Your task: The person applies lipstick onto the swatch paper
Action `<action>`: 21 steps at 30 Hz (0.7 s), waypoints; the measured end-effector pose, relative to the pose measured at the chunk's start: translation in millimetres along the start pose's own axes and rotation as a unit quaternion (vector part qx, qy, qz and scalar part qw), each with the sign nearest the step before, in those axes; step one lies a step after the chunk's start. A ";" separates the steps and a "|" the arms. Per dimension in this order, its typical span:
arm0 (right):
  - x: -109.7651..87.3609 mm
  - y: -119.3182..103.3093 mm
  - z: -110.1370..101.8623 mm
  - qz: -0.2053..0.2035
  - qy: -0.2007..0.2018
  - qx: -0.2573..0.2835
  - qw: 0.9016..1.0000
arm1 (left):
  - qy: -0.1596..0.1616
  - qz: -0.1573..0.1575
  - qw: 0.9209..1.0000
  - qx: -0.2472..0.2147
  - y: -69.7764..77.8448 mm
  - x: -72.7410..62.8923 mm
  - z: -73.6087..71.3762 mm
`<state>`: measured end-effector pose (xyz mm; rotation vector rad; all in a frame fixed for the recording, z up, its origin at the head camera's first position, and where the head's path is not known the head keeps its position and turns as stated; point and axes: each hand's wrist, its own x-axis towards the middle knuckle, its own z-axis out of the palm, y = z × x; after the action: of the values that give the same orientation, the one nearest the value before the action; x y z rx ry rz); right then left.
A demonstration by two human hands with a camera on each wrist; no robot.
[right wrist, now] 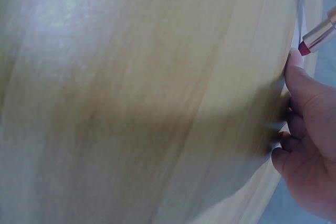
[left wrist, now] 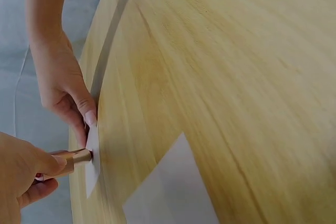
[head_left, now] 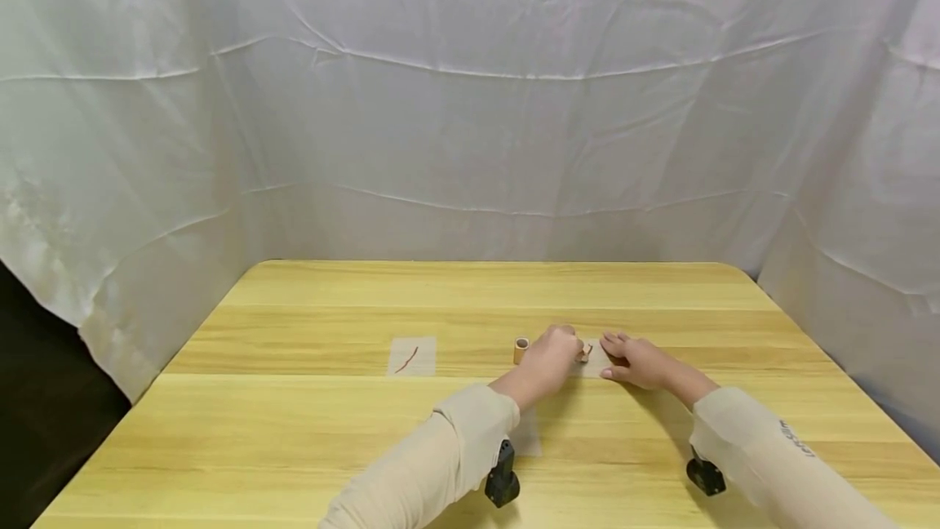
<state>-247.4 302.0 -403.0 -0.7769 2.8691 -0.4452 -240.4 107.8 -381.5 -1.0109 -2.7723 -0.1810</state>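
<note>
In the head view my left hand (head_left: 547,359) is over the middle of the table, gripping a lipstick with a copper-coloured case (left wrist: 67,162). Its red tip (right wrist: 304,49) shows in the right wrist view, pointing down at a small white paper square (head_left: 597,363). A short dark-red stroke marks that square beside the lipstick. My right hand (head_left: 640,362) rests on the paper's right side, thumb and fingers spread and relaxed. An open copper-coloured lipstick cap (head_left: 520,350) stands upright just left of my left hand.
Further left lies another paper square (head_left: 426,364) bearing a slanted red line. A third white sheet (left wrist: 170,187), partly hidden by my left sleeve in the head view, lies nearer on the wooden table (head_left: 294,431). White curtains (head_left: 470,145) hang behind and at both sides.
</note>
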 end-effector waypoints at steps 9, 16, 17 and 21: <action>0.0 0.8 1.2 0.001 0.008 -0.004 1.000 | -0.009 0.000 1.000 0.001 -1.1 -6.6 -1.7; 0.5 1.8 2.5 -0.002 0.011 -0.008 1.000 | -0.016 0.010 1.000 0.012 -1.8 -14.4 -5.0; 0.5 1.9 2.6 -0.002 0.011 -0.008 1.000 | -0.014 0.013 1.000 0.015 -2.0 -15.1 -5.0; 0.6 1.7 3.0 -0.002 0.012 -0.007 1.000 | -0.006 0.024 0.999 0.028 -2.5 -17.2 -3.7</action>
<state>-248.1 302.4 -406.4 -0.7865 2.8957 -0.4371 -228.6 94.4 -381.7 -1.0667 -2.7452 -0.0901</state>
